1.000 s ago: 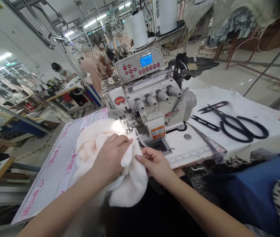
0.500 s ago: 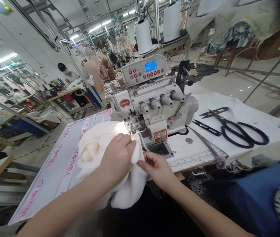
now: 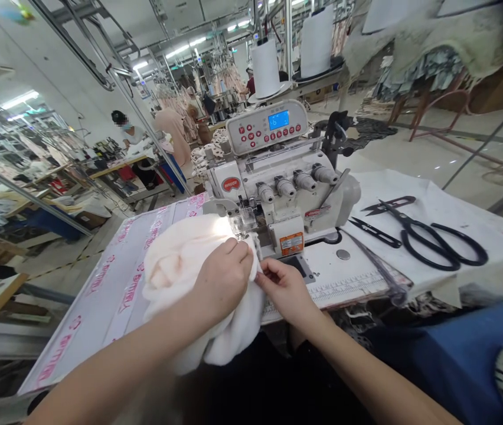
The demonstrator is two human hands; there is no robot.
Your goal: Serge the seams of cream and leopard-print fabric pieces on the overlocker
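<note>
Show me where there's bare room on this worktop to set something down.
Widest is the pink-printed sheet, left of the white fabric. A smaller patch lies on the white cloth, between the black scissors and the cloth's far edge. It is crowded at the front of the sewing machine, where left grip, right grip and fabric meet.

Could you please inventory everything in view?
sewing machine: one, white, centre
cloth: one, cream, front left of machine
thread cones: at least two, white, behind machine
scissors: one, black, right of machine
snips: two, dark, beside scissors
sheet: one, white, under scissors
printed covering: one, pale with pink print, left
fabric: one, blue, lower right
garments: many, mostly pink, background
co-worker: at least one, white top, left background
ceiling lights: several, white, top
left hand: one, bare, on cloth
right hand: one, bare, cloth edge
</note>
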